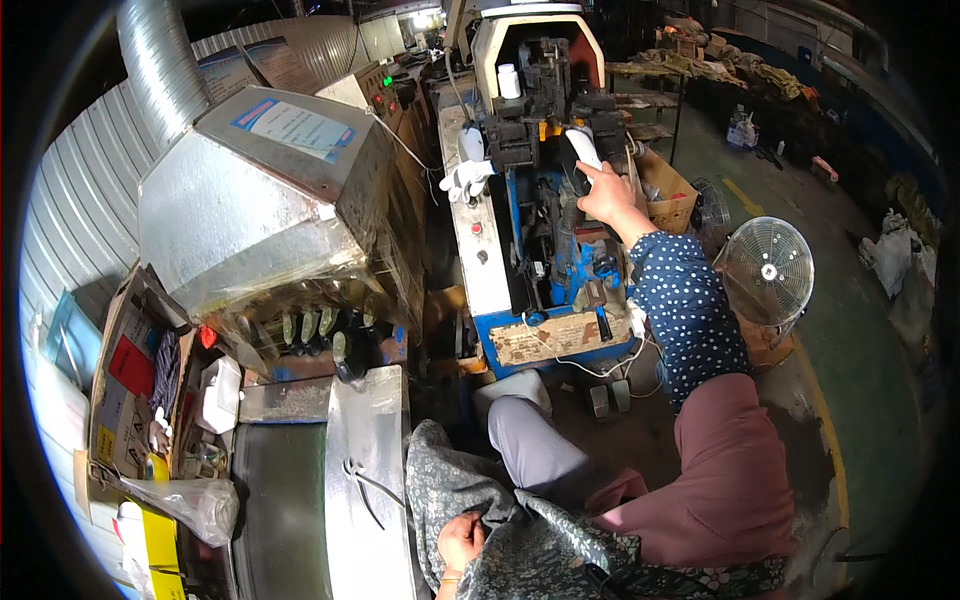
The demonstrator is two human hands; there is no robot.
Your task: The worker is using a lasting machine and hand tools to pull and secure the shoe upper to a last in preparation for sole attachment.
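My right hand (608, 198), at the end of a dark polka-dot sleeve, reaches to a dark machine (552, 70) with a blue base. Its index finger stretches to the lower end of a white, elongated shoe-like piece (582, 147) with a dark side. That piece sits tilted among the machine's black parts. The other fingers are partly bent, and I see no grip around the piece. Low in the picture, my left hand (460, 542) lies curled against dark floral cloth (440, 465) over my lap. Its fingers are closed, and what is in them is hidden.
Left stands a metal hood (240, 190) with dark shoe-like pieces (345, 350) below it. A white bunched glove (466, 180) and white bottle (509, 82) rest on the machine. Right are a cardboard box (665, 195) and a round fan (767, 270). Cables (600, 372) hang near pedals (608, 398).
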